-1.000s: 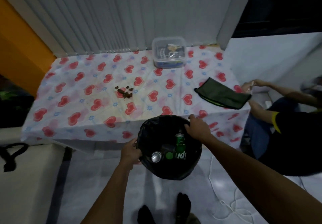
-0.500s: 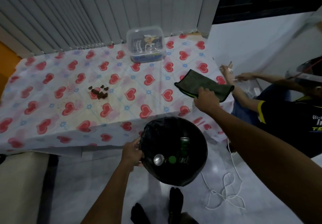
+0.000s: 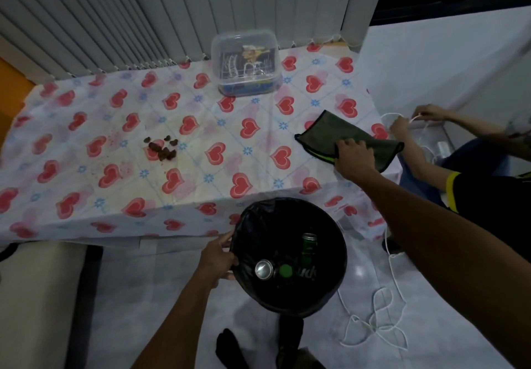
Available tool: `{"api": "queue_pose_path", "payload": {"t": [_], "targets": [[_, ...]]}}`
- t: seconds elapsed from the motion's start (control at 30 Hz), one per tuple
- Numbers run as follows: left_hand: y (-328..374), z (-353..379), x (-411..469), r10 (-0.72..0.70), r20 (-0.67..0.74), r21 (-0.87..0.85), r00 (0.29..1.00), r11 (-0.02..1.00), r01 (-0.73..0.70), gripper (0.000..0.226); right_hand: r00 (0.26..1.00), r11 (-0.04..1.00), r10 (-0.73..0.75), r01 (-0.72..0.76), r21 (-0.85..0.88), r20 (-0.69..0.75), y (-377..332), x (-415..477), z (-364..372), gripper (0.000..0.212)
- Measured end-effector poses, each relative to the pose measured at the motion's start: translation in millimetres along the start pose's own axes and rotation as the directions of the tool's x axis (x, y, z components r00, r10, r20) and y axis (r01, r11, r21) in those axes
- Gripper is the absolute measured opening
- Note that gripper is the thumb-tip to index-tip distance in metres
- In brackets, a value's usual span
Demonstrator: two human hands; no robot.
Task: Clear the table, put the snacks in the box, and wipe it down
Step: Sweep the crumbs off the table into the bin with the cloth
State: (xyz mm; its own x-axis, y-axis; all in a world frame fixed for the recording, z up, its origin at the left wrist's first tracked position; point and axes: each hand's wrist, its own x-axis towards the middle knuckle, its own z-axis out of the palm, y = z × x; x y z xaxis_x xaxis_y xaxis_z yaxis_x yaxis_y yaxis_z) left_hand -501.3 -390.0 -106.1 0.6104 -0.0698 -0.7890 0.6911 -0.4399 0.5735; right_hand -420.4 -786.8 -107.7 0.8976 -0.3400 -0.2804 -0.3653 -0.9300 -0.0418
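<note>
A clear lidded box with packets inside stands at the far edge of the worktop, which is covered in a heart-print cloth. Nearer the camera than the box and to its right, a dark green cloth lies flat by the corner. The right hand rests on the cloth's near end with its fingers spread over the fabric; I cannot tell whether the thumb is tucked under. Nearer than the box and to its left lies a small scatter of brown crumbs. Well in front of the box, off the worktop's near edge, is a black-lined bin holding a silver can and a green can. The left hand grips the bin's rim, fingers curled over it. Far right of the box, another person's hands handle a white cord.
</note>
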Motion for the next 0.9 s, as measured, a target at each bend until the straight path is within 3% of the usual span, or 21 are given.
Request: {"api": "queue_pose_path", "payload": {"t": [0.23, 0.5, 0.73, 0.9], "targets": [[8, 1, 6, 0.002, 0.024, 0.003, 1.0, 1.0, -0.002, 0.08, 0.996, 0.999, -0.044, 0.042, -0.033, -0.076, 2, 1, -4, 0.028], [-1, -15, 0, 0.019, 0.022, -0.013, 1.0, 1.0, -0.019, 0.08, 0.974, 0.998, -0.053, 0.048, -0.03, -0.22, -19, -18, -28, 0.024], [-28, -58, -17, 0.085, -0.018, -0.031, 0.996, 0.996, -0.086, 0.084, 0.962, 0.994, -0.101, 0.107, 0.01, -0.254, -91, -45, -54, 0.03], [-62, -105, -31, 0.028, -0.044, -0.114, 0.999, 0.993, -0.033, 0.084, 0.937, 0.976, -0.186, 0.21, 0.052, -0.296, -166, -64, -59, 0.023]]}}
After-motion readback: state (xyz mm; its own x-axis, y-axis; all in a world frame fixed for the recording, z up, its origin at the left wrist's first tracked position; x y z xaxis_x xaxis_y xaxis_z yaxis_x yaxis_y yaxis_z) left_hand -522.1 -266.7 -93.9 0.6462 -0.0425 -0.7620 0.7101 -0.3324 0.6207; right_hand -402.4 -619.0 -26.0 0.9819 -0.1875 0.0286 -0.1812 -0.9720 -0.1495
